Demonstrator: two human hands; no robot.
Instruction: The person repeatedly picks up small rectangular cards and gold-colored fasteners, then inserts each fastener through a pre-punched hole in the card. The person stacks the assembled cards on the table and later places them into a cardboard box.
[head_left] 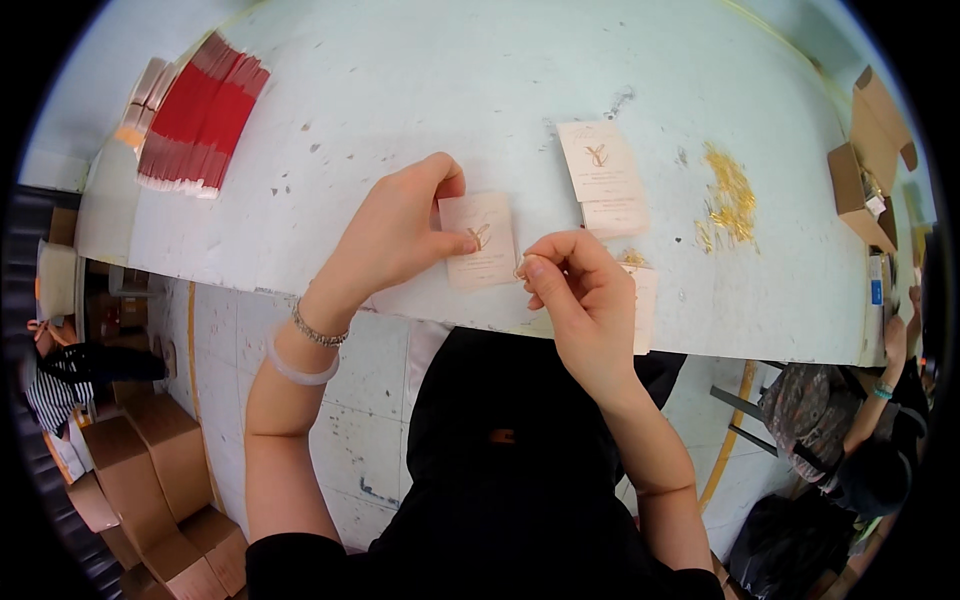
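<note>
My left hand (405, 220) grips a cream card (483, 262) with gold print, its thumb lying across the front. The card is close above the table near its front edge. At the card's lower right edge, my right hand (575, 285) has thumb and forefinger pinched together on something tiny that I cannot make out. Partly behind that hand are more cream cards (645, 310), with a few gold bits at their top. Beyond it rests a stack of printed cards (603, 170). Slender gold pieces (730, 195) form a loose pile to the right.
Red and white bundles (205, 115) are stacked at the table's (430, 90) far left. An open cardboard box (865, 165) stands at the right edge. Brown cartons (150, 470) fill the floor at lower left. Other people (835, 420) are at the right and left sides.
</note>
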